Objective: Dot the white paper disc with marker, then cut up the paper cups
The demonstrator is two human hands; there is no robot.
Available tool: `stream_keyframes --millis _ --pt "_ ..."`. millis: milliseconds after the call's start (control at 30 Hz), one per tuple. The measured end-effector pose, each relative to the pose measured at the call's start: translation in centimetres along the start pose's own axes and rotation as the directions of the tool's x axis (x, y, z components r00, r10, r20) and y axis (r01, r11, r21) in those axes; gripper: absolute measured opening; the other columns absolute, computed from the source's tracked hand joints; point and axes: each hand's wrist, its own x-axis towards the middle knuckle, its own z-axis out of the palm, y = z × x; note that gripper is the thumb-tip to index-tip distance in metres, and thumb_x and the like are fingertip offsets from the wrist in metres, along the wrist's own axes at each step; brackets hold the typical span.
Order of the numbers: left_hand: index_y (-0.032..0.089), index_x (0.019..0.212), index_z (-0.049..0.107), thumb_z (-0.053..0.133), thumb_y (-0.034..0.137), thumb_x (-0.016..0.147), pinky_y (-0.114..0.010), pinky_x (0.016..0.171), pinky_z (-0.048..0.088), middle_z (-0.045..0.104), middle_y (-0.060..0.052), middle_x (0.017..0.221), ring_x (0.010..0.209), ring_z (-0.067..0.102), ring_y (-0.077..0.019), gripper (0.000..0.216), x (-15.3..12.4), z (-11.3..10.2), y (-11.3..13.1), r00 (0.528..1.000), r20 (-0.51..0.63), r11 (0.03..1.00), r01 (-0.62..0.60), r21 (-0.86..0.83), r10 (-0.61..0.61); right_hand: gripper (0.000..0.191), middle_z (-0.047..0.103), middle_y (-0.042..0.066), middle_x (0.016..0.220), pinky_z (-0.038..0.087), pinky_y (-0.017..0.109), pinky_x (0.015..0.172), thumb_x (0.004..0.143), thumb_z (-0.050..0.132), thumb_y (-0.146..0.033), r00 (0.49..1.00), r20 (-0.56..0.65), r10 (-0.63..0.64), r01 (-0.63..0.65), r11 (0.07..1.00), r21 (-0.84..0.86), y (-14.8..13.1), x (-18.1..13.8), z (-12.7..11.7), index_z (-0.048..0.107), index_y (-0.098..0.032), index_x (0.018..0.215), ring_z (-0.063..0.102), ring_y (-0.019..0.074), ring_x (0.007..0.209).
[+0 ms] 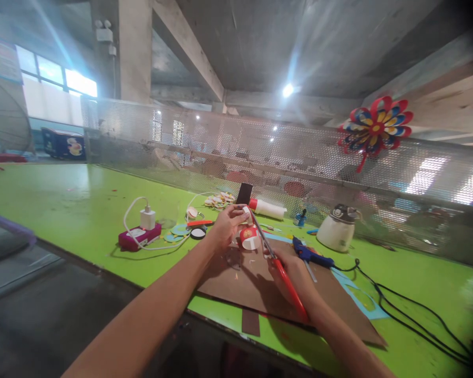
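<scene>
My left hand is closed, pinching a small white paper piece between its thumb and fingers. Just under the fingertips is a curled red and white paper piece with a gold emblem; I cannot tell whether the two are joined. In my right hand are scissors with long red handles, their metal blades pointing up and away, close beside the white piece. Both hands are over a brown board on the green table. A blue glue gun lies right of my right hand.
Left stand a purple power strip with a white charger, and a roll of tape. Behind are a phone, paper cups and a small blue bottle. A white pot-like container stands right, near black cables. Perforated mesh borders the back.
</scene>
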Motion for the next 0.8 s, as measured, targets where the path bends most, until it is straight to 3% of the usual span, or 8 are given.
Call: stream_keyframes --millis 400,600,800 --pt "0.013 0.090 0.063 0.087 0.019 0.059 -0.038 0.076 0.055 0.066 -0.006 0.090 0.076 0.066 -0.0173 0.040 -0.27 0.28 0.13 1.000 -0.018 0.997 0.001 0.078 0.000 0.049 0.076 0.013 0.084 0.047 0.034 0.067 0.076 0.041 -0.026 0.999 0.024 0.047 -0.044 0.994 -0.105 0.27 0.43 -0.37 0.072 -0.009 0.110 0.069 0.0290 0.077" --pt "0.014 0.090 0.063 0.088 0.019 0.057 -0.037 0.075 0.055 0.065 -0.006 0.090 0.076 0.066 -0.0171 0.042 -0.33 0.27 0.04 1.000 -0.023 0.996 0.003 0.093 -0.001 0.040 0.075 0.014 0.077 0.045 0.033 0.064 0.076 0.041 -0.025 0.998 0.021 0.065 -0.062 0.990 -0.126 0.07 0.41 -0.46 0.075 -0.011 0.093 0.069 0.0292 0.072" --pt "0.014 0.090 0.062 0.088 0.019 0.058 -0.033 0.073 0.054 0.065 -0.005 0.089 0.075 0.065 -0.0157 0.042 -0.29 0.16 0.03 1.000 -0.006 0.997 0.014 0.070 -0.014 0.038 0.075 0.012 0.076 0.045 0.031 0.062 0.075 0.042 -0.023 0.999 0.006 0.054 -0.053 0.992 -0.111 -0.07 0.38 -0.43 0.075 -0.012 0.091 0.069 0.0274 0.071"
